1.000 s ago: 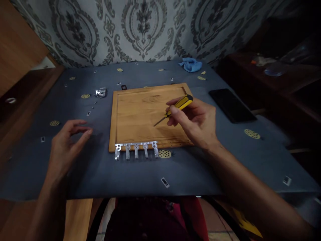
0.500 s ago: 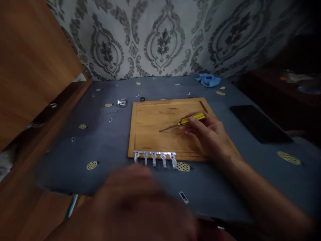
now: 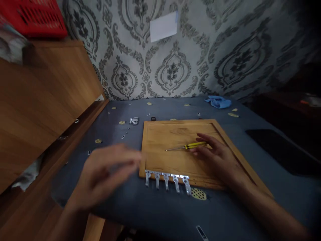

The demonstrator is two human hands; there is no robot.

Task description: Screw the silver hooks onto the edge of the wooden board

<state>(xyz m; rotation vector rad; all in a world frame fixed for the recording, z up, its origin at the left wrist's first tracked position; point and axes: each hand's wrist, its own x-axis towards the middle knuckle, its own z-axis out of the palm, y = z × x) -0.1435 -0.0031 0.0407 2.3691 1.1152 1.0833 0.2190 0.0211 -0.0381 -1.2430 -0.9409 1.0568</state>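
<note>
A wooden board [image 3: 170, 137] with a raised rim lies on the blue patterned cloth. Several silver metal clips [image 3: 166, 180] stand in a row along its near edge at the left. On the board rests a screwdriver [image 3: 195, 145] with a yellow and black handle, its tip toward the left. Around the handle's end is my right hand [image 3: 218, 157], fingers apart and loosely spread over the board. My left hand [image 3: 107, 174], blurred by motion, hovers left of the board, its thumb and fingers bent; nothing shows between them.
Small silver parts in a clear packet [image 3: 134, 121] lie behind the board at the left. A blue cloth [image 3: 218, 101] sits at the back right, and a black flat object [image 3: 283, 150] is at the right. A wooden cabinet [image 3: 50, 90] and a red basket [image 3: 37, 20] stand at the left.
My left hand has moved from the bottom middle to the left of the board. The fingers of my right hand have opened and the screwdriver now lies on the board. The view has tilted up.
</note>
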